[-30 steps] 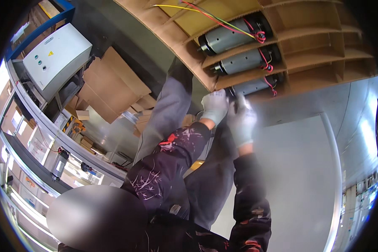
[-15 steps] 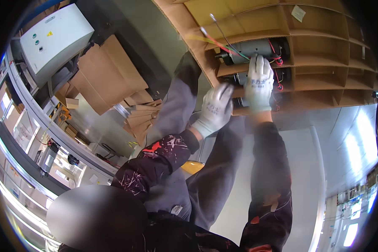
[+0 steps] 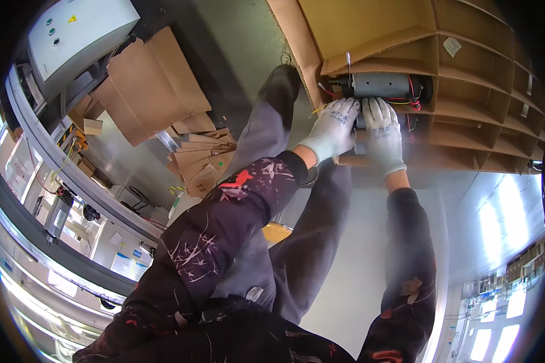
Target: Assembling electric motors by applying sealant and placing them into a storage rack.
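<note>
A grey cylindrical motor with dark ends (image 3: pixel 381 85) lies in a compartment of the cardboard divider box (image 3: pixel 471 100), with red wires (image 3: pixel 415 104) at its right end. My left hand (image 3: pixel 334 128), in a white glove, lies at the motor's lower left edge, fingers stretched forward. Yellow wire (image 3: pixel 318 110) shows beside its fingertips. Against the motor's lower edge, my gloved right hand (image 3: pixel 384 136) rests with fingers straight and side by side. Both hands cover most of the motors in the rows nearer me. Whether the fingertips press on wires is hidden.
A cardboard flap (image 3: pixel 381 51) leans above the motor, and a small pale label (image 3: pixel 452 46) lies in a far compartment. At left stand a white control box (image 3: pixel 79 36), flattened cardboard (image 3: pixel 145 85) and stacked cardboard pieces (image 3: pixel 203 157). A metal rail frame (image 3: pixel 72 175) runs along the left.
My left hand has moved forward and right up to the motor, beside my right hand. The long wires that stuck out at upper left are now mostly down by the motor. The view has shifted.
</note>
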Motion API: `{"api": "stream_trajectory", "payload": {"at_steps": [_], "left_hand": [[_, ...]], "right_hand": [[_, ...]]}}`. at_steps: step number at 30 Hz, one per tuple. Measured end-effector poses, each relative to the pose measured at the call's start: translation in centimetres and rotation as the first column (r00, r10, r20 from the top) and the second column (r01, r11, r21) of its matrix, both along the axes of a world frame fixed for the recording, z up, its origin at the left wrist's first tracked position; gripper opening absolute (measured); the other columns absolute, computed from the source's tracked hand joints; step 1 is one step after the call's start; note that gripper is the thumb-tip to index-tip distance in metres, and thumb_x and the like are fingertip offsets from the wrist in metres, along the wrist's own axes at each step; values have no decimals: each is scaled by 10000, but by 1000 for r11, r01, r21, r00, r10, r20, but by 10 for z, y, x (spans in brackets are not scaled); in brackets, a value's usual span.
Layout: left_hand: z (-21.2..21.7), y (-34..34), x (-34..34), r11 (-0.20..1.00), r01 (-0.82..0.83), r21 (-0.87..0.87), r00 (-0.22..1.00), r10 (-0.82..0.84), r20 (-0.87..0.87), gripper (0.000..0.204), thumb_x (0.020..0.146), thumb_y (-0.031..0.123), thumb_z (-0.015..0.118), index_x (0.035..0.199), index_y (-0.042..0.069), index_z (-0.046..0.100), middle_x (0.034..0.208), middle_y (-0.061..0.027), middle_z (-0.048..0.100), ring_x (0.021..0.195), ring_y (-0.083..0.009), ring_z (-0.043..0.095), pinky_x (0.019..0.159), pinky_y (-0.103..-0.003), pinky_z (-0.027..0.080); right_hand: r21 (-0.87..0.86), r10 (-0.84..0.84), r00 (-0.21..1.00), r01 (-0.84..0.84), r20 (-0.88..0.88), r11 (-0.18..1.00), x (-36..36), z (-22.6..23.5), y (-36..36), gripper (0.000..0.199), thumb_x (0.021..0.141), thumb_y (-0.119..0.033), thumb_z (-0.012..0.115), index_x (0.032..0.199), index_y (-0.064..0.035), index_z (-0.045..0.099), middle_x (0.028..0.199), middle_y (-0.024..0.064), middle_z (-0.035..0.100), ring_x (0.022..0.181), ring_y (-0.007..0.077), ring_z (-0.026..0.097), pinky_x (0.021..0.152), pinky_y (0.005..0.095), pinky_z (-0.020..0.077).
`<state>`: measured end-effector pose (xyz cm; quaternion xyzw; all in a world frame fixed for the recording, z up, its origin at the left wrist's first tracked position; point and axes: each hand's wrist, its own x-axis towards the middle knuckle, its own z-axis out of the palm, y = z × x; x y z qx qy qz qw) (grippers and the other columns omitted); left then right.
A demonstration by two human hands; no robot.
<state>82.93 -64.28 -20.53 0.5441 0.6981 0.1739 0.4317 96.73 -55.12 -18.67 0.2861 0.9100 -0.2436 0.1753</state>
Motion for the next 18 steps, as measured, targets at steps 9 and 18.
{"api": "stream_trajectory", "payload": {"at_steps": [9,18], "left_hand": [[19,19,12,1000,16,-9,989,-18,-149,532,746,172,660,1238,-10,570,1290,-206,555,1222,-345,509,1059,-450,392],[-25,18,-1,933,96,-346,995,-77,69,546,760,193,635,1266,1,565,1283,-215,580,1246,-388,507,1106,-470,345]], "right_hand": [[-61,7,909,20,417,998,-21,-16,5,557,871,-217,585,1377,-12,475,1400,155,515,1358,284,431,1191,435,236],[-23,3,871,10,492,1000,-17,-3,4,854,715,-250,778,1426,10,382,1446,145,454,1398,269,370,1218,421,182]]}}
